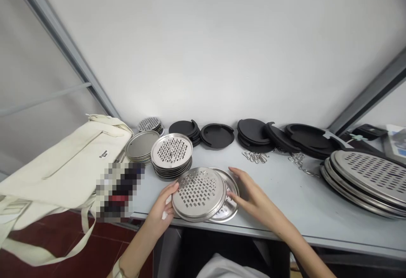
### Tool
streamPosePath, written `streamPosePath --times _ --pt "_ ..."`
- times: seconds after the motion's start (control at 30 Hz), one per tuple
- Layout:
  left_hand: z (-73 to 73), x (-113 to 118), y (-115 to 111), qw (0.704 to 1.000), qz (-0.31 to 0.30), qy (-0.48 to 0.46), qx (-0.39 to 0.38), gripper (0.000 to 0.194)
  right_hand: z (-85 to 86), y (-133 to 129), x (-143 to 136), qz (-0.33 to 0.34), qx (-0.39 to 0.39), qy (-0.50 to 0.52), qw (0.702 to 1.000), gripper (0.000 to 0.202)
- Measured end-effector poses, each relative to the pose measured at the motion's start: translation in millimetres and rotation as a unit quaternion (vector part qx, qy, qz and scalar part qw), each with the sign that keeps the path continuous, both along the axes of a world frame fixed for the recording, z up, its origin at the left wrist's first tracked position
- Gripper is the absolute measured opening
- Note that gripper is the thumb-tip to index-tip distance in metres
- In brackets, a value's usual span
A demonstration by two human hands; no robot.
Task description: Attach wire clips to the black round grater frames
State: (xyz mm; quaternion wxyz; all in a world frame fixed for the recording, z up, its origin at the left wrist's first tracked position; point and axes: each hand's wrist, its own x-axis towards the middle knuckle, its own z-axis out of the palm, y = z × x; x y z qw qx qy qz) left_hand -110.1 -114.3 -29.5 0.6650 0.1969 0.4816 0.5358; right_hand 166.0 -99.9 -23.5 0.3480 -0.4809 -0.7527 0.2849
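Head view: one upper perforated disc (198, 193), metal, round, is lying between the fingers of both hands at the near edge of the grey surface (282, 187); one lower disc (229, 213), metal, is showing from under it, on the side toward the right fingers. Left hand (161, 208): fingers closing around the upper disc's rim, thumb on top. Right hand (260, 202): fingers spreading wide, thumb and fingertips resting at the two discs' right edges, gripping nothing firmly. Just beyond the left fingers, one stack of perforated discs (171, 152) is standing; farther beyond and left of them, one stack of plain discs (142, 144) and one small perforated stack (148, 123) are sitting. Left of the left fingers, one cream bag (63, 159) is lying. Beyond both sets of fingers, several black round trays (217, 136) are lining the wall. Beyond and right of the right fingers, wire hooks (256, 157) are lying in loose clusters; well to their right, one stack of larger perforated plates (376, 171) is resting.
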Motion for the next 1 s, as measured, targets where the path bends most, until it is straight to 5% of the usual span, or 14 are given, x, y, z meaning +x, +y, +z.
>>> streamPosePath --times 0.17,0.53,0.7,0.83,1.0 --pt "-0.9 -3 3 0.993 0.037 -0.099 -0.059 0.027 -10.1 -3 -9 -0.017 -0.013 -0.084 0.996 0.073" --pt "-0.5 -2 6 0.992 0.020 -0.116 -0.042 0.030 -9.8 -1 -12 -0.031 0.017 -0.063 0.997 0.047" --pt "4.0 10 6 0.997 -0.049 -0.046 0.024 0.039 -6.3 4 -4 -0.100 0.034 0.015 0.994 0.030" --pt "0.0 25 9 0.993 -0.098 0.025 0.057 0.056 -0.9 6 0 -0.080 -0.045 0.083 0.992 0.037" --pt "-11.0 35 11 0.965 -0.146 0.192 0.104 0.073 -3.8 8 2 -0.089 -0.046 0.056 0.993 0.036"
